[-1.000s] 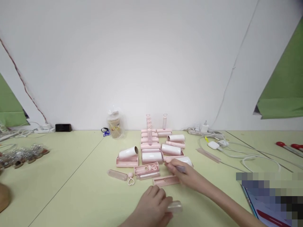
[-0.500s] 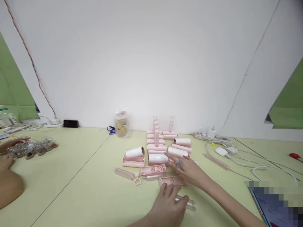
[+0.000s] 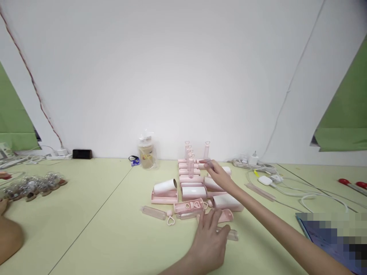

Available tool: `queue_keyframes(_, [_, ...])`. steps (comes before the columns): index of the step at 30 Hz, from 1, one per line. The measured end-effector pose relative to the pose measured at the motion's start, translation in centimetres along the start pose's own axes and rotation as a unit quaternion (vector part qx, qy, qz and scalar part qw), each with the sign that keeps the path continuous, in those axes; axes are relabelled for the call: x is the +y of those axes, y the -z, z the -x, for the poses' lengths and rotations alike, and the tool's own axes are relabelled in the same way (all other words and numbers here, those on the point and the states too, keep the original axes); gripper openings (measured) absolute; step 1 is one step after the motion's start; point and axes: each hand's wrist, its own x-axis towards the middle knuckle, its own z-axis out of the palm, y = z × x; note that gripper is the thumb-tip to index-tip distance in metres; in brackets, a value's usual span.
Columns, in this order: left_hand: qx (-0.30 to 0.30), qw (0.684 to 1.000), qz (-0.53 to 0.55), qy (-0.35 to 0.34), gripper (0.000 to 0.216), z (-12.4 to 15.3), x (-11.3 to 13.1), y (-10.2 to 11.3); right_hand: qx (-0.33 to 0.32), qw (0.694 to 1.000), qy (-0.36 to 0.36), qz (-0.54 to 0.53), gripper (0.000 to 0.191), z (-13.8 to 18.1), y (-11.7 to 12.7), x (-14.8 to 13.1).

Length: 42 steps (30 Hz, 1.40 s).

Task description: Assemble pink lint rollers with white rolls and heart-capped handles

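My left hand (image 3: 208, 238) is curled over a clear plastic tube (image 3: 233, 234), whose end sticks out past my thumb. Its fingertips meet the near side of a pink half-round shell (image 3: 226, 216), partly covering it. Farther back, my right hand (image 3: 216, 172) reaches over the pink cases, fingers stretched leftward and a greyish band on one. Its fingertips hover at or touch the back row; contact is unclear. White rolls lie in pink shells, including one roll (image 3: 194, 191) in the middle and another (image 3: 228, 201) under my right forearm. A shell (image 3: 188, 206) holds heart-shaped pink pieces.
Clear tubes with heart tops (image 3: 190, 167) stand upright on the cases. Left lie a tilted roll (image 3: 165, 186), a loose tube (image 3: 153, 212) and a heart piece (image 3: 170, 218). A bagged cup (image 3: 147, 154) stands behind; cables (image 3: 312, 196) spread right. Another person's arm (image 3: 10, 240) is at left.
My right hand has moved back and slightly left, from the nearer rolls to the back row. A white roll in its shell now shows where that hand was. My left hand stays by the tube.
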Motion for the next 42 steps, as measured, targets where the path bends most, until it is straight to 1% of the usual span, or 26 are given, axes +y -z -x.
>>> queue_keyframes(3, [-0.003, 1.000, -0.012, -0.010, 0.032, -1.4, 0.0, -0.3, -0.026, 0.999, -0.029, -0.008, 0.030, -3.0, -2.3, 0.1])
queue_keyframes(5, [-0.006, 1.000, -0.021, -0.016, 0.033, -2.1, 0.1, -0.6, -0.034, 0.998, -0.048, -0.009, 0.026, -4.1, -3.6, 0.0])
queue_keyframes(7, [-0.014, 0.999, -0.028, -0.024, 0.034, -2.7, 0.1, -0.9, -0.024, 0.998, -0.060, -0.013, 0.023, -4.7, -4.2, -0.3])
queue_keyframes(8, [-0.018, 0.999, -0.028, -0.027, 0.033, -2.9, 0.0, -1.0, -0.011, 0.998, -0.065, -0.017, 0.022, -4.8, -4.0, -0.5])
queue_keyframes(10, [-0.025, 0.999, -0.021, -0.025, 0.032, -3.1, -0.2, -1.2, 0.034, 0.996, -0.073, -0.028, 0.022, -4.8, -2.6, -1.0])
queue_keyframes(13, [-0.027, 1.000, -0.007, -0.010, 0.031, -3.6, -0.8, -1.0, 0.126, 0.988, -0.077, -0.051, 0.023, -4.1, 1.3, -1.8])
queue_keyframes(15, [-0.029, 1.000, 0.002, -0.011, 0.032, -3.9, -1.4, -0.8, 0.176, 0.980, -0.064, -0.067, 0.022, -2.7, 4.3, -2.3])
queue_keyframes(17, [-0.032, 0.999, 0.010, -0.022, 0.037, -4.2, -2.2, -0.4, 0.208, 0.974, -0.050, -0.075, 0.022, -0.6, 7.0, -2.5])
queue_keyframes(20, [-0.015, 0.997, 0.058, -0.047, 0.050, -4.5, -3.3, 0.3, 0.220, 0.972, -0.052, -0.072, 0.022, 3.6, 9.5, -2.1])
queue_keyframes(21, [-0.002, 0.995, 0.081, -0.051, 0.053, -4.6, -3.5, 0.5, 0.211, 0.973, -0.058, -0.068, 0.021, 5.0, 9.8, -1.8])
queue_keyframes(23, [0.023, 0.990, 0.126, -0.051, 0.046, -4.5, -3.8, 1.2, 0.176, 0.980, -0.071, -0.061, 0.020, 7.6, 9.8, -1.0])
queue_keyframes(25, [0.045, 0.988, 0.145, -0.037, 0.034, -4.2, -3.7, 2.0, 0.130, 0.987, -0.077, -0.056, 0.019, 9.7, 8.9, -0.3])
queue_keyframes(27, [0.070, 0.978, 0.197, 0.001, 0.031, -3.7, -3.2, 2.8, 0.067, 0.993, -0.073, -0.068, 0.017, 11.2, 7.7, 0.0])
queue_keyframes(28, [0.074, 0.964, 0.253, 0.023, 0.032, -3.3, -2.9, 3.0, 0.032, 0.994, -0.070, -0.080, 0.016, 11.8, 7.1, 0.0])
queue_keyframes(29, [0.065, 0.941, 0.328, 0.043, 0.033, -2.9, -2.4, 3.2, 0.000, 0.993, -0.066, -0.093, 0.014, 12.3, 6.5, -0.1])
queue_keyframes(30, [0.049, 0.907, 0.412, 0.067, 0.036, -2.5, -2.0, 3.3, -0.028, 0.992, -0.058, -0.108, 0.013, 12.6, 6.0, -0.2])
queue_keyframes(32, [0.016, 0.811, 0.568, 0.138, 0.054, -1.7, -1.0, 3.3, -0.059, 0.988, -0.029, -0.136, 0.008, 13.2, 5.3, -0.4])
queue_keyframes(33, [0.001, 0.760, 0.625, 0.180, 0.061, -1.4, -0.6, 3.2, -0.060, 0.987, -0.013, -0.147, 0.007, 13.4, 5.2, -0.3])
queue_keyframes(35, [-0.026, 0.646, 0.723, 0.244, 0.062, -1.1, -0.1, 3.3, -0.050, 0.985, 0.013, -0.163, 0.016, 13.6, 5.1, -0.1])
queue_keyframes(36, [-0.039, 0.594, 0.764, 0.250, 0.058, -1.0, 0.0, 3.5, -0.040, 0.985, 0.018, -0.167, 0.020, 13.7, 5.1, 0.2])
queue_keyframes(37, [-0.053, 0.552, 0.796, 0.241, 0.054, -1.0, 0.0, 3.7, -0.033, 0.984, 0.019, -0.173, 0.022, 13.8, 5.2, 0.4])
queue_keyframes(38, [-0.061, 0.525, 0.818, 0.228, 0.049, -1.0, -0.2, 3.9, -0.029, 0.982, 0.017, -0.184, 0.022, 13.8, 5.2, 0.6])
queue_keyframes(39, [-0.058, 0.513, 0.828, 0.220, 0.046, -1.0, -0.4, 4.1, -0.025, 0.980, 0.007, -0.198, 0.020, 13.9, 5.2, 0.7])
queue_keyframes(40, [-0.050, 0.515, 0.827, 0.220, 0.046, -0.9, -0.8, 4.2, -0.019, 0.976, -0.010, -0.215, 0.016, 13.9, 5.1, 0.9])
queue_keyframes(41, [-0.043, 0.530, 0.817, 0.223, 0.048, -0.9, -1.2, 4.3, -0.005, 0.972, -0.030, -0.233, 0.011, 14.0, 5.0, 1.1])
queue_keyframes(42, [-0.037, 0.559, 0.798, 0.223, 0.052, -0.8, -1.5, 4.2, 0.007, 0.968, -0.048, -0.246, 0.009, 14.0, 4.8, 1.2])
